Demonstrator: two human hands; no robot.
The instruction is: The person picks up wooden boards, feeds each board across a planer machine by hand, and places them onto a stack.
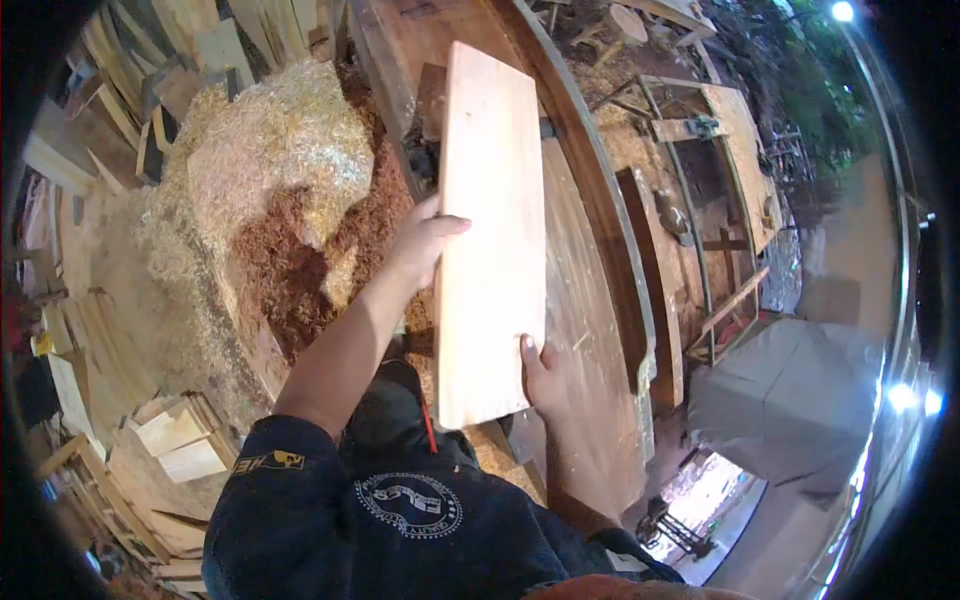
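A long, pale wooden board (490, 230) is held up in front of my body, above a wooden workbench (590, 330). My left hand (425, 240) grips the board's left edge near its middle, with the thumb on the face. Lower down, my right hand (545, 380) holds the right edge near the bottom end, its thumb tip showing at the edge. The other fingers of both hands are mostly hidden behind the board.
A large heap of wood shavings (290, 160) lies left of the bench. Stacked boards (185, 440) and offcuts stand along the left side. To the right are a wood-topped frame (735, 150) and a grey covered object (790, 390).
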